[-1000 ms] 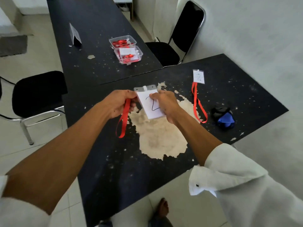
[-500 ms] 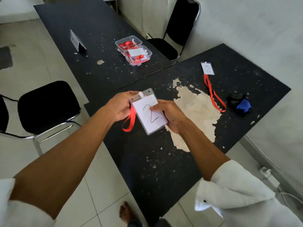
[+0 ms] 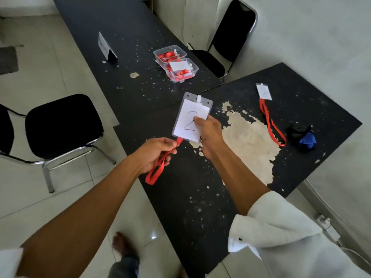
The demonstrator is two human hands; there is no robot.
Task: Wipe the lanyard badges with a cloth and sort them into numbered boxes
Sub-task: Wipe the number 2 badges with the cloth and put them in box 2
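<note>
My right hand (image 3: 210, 135) pinches a clear badge (image 3: 189, 114) with a paper marked "2", held up above the near black table (image 3: 200, 197). Its red lanyard (image 3: 158, 167) hangs down from the badge's lower edge, and my left hand (image 3: 154, 151) grips that strap. A second badge marked "2" (image 3: 264, 92) lies flat on the same table at the right, its red lanyard (image 3: 271, 123) trailing toward me. A dark and blue cloth (image 3: 303, 136) lies bunched beside that strap. Two clear boxes (image 3: 176, 63) with red lanyards inside stand on the far table.
A folded white card (image 3: 105, 47) stands on the far table (image 3: 120, 27). One black chair (image 3: 62, 125) stands at the left, another (image 3: 228, 39) by the wall behind the boxes. The near table's top has a large worn pale patch (image 3: 251, 141). My foot (image 3: 122, 245) is on the tiled floor.
My left hand let go of the badge's top and slid down to the lanyard below it. The right hand turned the badge upright. The view shifted left, toward the boxes.
</note>
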